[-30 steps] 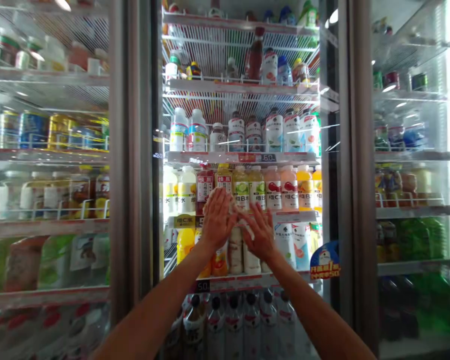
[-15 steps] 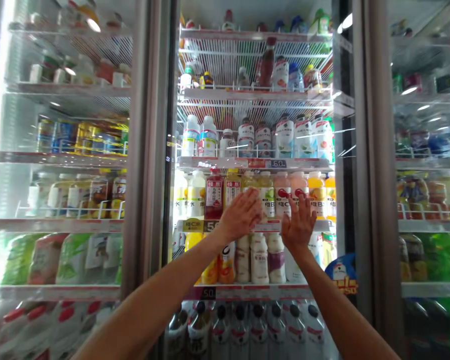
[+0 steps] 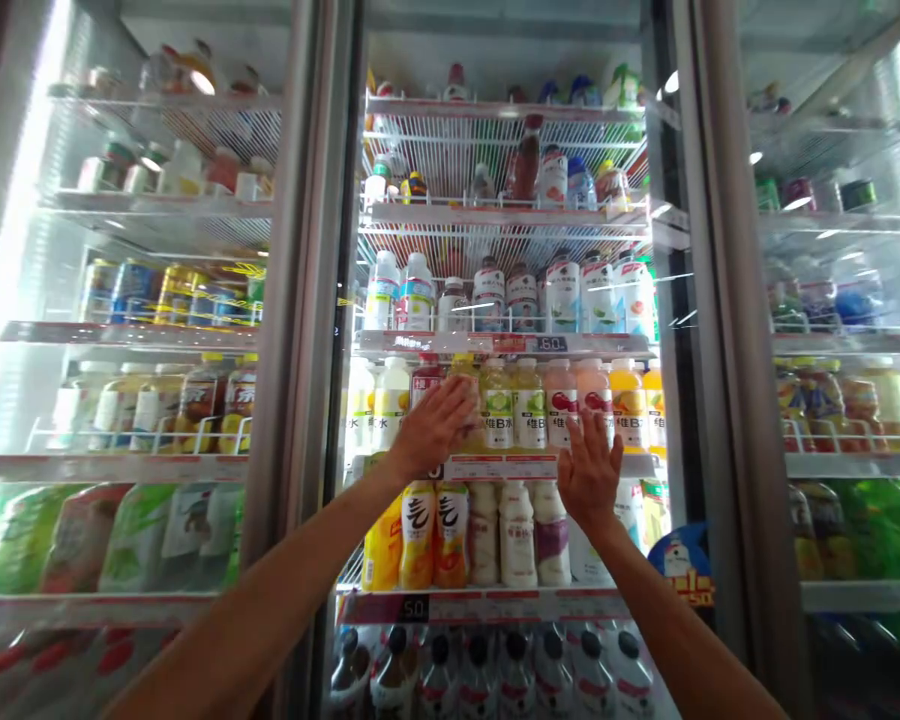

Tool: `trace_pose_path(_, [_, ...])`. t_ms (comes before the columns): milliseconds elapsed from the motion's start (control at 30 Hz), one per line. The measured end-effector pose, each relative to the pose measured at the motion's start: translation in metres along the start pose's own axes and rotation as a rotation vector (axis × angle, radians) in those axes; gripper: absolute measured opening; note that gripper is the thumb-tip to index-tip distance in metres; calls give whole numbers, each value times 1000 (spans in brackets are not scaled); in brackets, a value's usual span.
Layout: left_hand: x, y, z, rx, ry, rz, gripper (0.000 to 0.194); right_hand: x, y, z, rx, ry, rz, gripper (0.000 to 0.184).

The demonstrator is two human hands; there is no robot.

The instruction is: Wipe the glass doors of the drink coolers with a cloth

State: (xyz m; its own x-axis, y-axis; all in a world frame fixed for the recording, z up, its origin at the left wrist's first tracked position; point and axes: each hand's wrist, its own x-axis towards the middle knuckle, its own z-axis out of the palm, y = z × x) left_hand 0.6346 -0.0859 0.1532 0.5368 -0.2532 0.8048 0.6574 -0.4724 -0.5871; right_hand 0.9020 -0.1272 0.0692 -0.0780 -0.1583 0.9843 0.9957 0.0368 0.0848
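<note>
Fridge (image 3: 296, 300) holds bottles (image 3: 498, 418) of coloured drinks (image 3: 559, 378).

A lower shelf (image 3: 525, 606) carries 2 bottles marked 气 (image 3: 418, 545) beside milky-white bottles (image 3: 518, 540).

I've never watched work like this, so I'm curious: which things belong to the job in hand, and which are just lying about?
In the job:
left hand
right hand
glass door in front of them

Just about:
orange bottles
black-capped bottles
cans
blue sticker
</note>
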Motion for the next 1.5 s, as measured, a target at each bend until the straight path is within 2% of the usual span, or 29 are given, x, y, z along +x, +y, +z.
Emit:
trace_pose_path(100, [1,-36,-10,97,203,-372,43,0,-1,0,-3,-3,-7,56])
trace_pose_path(167, [2,-43,-10,122,267,-474,44,0,-2,0,-7,-2,-3,56])
trace_pose_path(233, [2,-28,-6,85,198,-366,43,0,-2,0,-6,3,-1,55])
trace_pose_path(333, [3,0,-2,-37,-39,66,42,0,-1,-1,-3,-5,-7,53])
trace_pose_path(367, [5,0,-3,-65,-89,159,41,0,-1,-1,-2,-11,-7,53])
trace_pose_path(400, [8,-5,-6,-72,-99,169,40,0,-1,-2,-1,-17,-8,52])
trace_pose_path(433, [13,-15,-9,-61,-70,97,40,0,-1,-2,0,-22,-7,52])
trace_pose_path(533, [28,-46,-14,22,129,-301,43,0,-1,-3,6,-30,1,53])
trace_pose_path(600, [33,-45,-10,46,171,-377,45,0,-1,-3,16,-34,5,54])
trace_pose_path(667, [30,-22,-2,25,101,-259,43,0,-1,-2,28,-31,5,55])
trace_pose_path(733, [25,5,5,-26,-42,26,42,-1,0,-2,37,-29,1,55])
trace_pose_path(800, [24,14,5,-58,-146,271,41,-1,0,-2,42,-31,2,54])
trace_pose_path(833, [27,10,4,-57,-155,303,41,-1,0,-2,44,-34,5,54])
trace_pose_path(867, [32,0,2,-39,-117,237,41,-1,0,-2,47,-38,10,53])
trace_pose_path(967, [51,-29,-1,43,128,-229,41,-1,0,-2,56,-49,23,52])
trace_pose_path(1000, [54,-31,0,57,178,-327,42,-1,0,-2,57,-49,24,52])
trace_pose_path(1033, [55,-26,3,59,186,-347,43,-1,0,-3,58,-47,23,52])
trace_pose_path(1067, [53,-16,7,49,151,-287,44,-1,0,-3,58,-46,19,52])
trace_pose_path(1167, [39,26,17,-29,-82,144,43,-1,0,-4,64,-46,8,53])
trace_pose_path(1233, [37,37,18,-78,-194,354,42,-1,1,-4,75,-53,9,54])
trace_pose_path(1267, [40,34,17,-89,-207,371,41,-2,2,-4,80,-57,11,55])
trace_pose_path(1300, [47,26,16,-86,-186,317,41,-2,2,-4,84,-61,15,56])
trace_pose_path(1367, [62,5,15,-39,-50,32,42,-2,3,-4,91,-63,17,56])
trace_pose_path(1433, [73,-4,16,8,79,-224,43,-2,3,-4,99,-56,12,57])
trace_pose_path(1467, [74,0,18,14,96,-257,44,-3,3,-4,105,-52,9,58])
trace_pose_path(1500, [71,9,20,7,76,-214,44,-3,3,-5,110,-47,6,58])
